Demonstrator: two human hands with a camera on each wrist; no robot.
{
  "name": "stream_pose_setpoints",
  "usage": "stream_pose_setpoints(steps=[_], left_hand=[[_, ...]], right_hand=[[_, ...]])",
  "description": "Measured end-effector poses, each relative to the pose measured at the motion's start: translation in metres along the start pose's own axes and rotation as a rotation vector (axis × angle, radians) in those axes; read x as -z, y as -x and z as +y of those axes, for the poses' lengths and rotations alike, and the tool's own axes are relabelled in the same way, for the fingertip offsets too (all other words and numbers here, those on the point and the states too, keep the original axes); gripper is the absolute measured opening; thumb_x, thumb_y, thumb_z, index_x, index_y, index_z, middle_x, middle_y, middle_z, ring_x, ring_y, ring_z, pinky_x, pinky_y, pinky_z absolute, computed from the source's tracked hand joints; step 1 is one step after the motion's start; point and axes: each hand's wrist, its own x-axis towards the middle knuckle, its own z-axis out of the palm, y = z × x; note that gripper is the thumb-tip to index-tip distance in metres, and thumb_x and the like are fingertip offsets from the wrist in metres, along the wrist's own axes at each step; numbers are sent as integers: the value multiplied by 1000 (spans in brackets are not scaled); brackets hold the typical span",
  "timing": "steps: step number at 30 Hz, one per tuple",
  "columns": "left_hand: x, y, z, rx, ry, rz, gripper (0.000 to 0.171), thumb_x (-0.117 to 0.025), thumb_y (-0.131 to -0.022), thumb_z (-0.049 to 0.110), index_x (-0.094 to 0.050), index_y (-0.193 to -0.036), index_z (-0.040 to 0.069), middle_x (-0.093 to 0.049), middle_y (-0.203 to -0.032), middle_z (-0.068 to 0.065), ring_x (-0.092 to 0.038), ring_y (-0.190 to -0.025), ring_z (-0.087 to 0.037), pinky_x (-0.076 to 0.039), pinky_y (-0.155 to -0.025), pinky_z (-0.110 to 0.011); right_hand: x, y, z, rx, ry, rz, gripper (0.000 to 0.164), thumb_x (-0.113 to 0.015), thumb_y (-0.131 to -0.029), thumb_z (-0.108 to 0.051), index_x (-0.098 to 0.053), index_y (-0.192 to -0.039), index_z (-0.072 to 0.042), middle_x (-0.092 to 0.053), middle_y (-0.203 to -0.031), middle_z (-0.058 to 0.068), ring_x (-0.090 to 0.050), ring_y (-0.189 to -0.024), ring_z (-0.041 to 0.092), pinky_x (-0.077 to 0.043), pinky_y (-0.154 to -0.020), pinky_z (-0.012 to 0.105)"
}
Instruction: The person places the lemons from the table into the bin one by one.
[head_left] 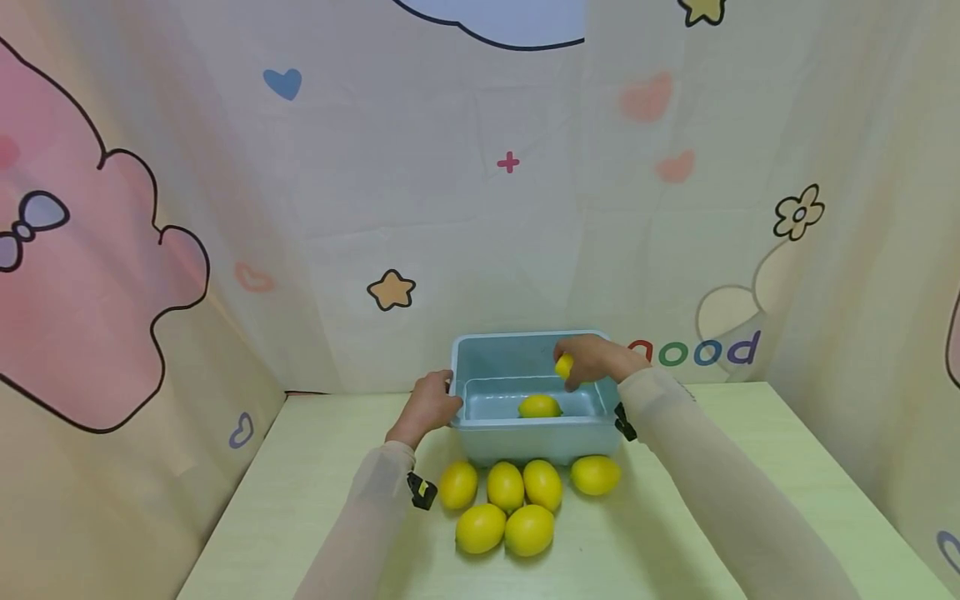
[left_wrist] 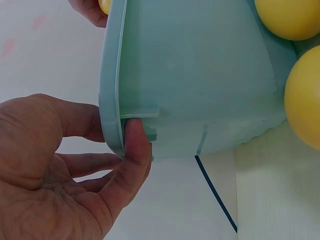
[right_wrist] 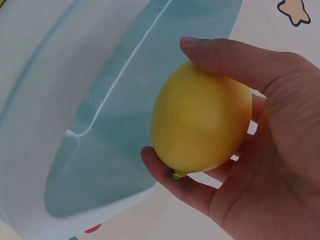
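Observation:
A light blue plastic bin (head_left: 540, 442) stands at the back of the table. My left hand (head_left: 432, 406) grips the bin's left rim, thumb and fingers on either side of the wall in the left wrist view. Over the right part of the bin, my right hand (head_left: 596, 358) holds a yellow lemon (right_wrist: 200, 117), its small green stem end showing beside a fingertip. Inside, another lemon (head_left: 540, 406) lies on the bin floor near the front wall.
Several more lemons (head_left: 529, 530) lie on the pale wooden table (head_left: 315, 500) just in front of the bin, one (head_left: 596, 475) slightly apart at the right. A printed curtain (head_left: 420, 183) hangs close behind the bin and along both sides.

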Motion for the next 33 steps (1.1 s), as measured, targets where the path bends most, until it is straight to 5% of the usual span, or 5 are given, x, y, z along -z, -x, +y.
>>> stream_pose_setpoints(steps=[15, 33], left_hand=[[-2, 3, -3, 14, 11, -6, 41, -53, -80, 6, -55, -120, 0, -66, -102, -18, -62, -75, -20, -55, -55, -27], [0, 0, 2, 11, 20, -12, 44, -54, -82, 7, -52, -125, 0, -64, -109, -20, -64, -78, -22, -57, -56, -28]], right_hand=[[-14, -1, 4, -34, -26, -23, 48, -72, -79, -22, -54, -123, -16, -57, -121, 9, -52, -100, 25, -50, -85, 40], [-3, 7, 2, 53, 32, 51, 45, -69, -81, -19, -54, -122, -12, -59, -120, 14, -55, -107, 29, -49, -93, 44]])
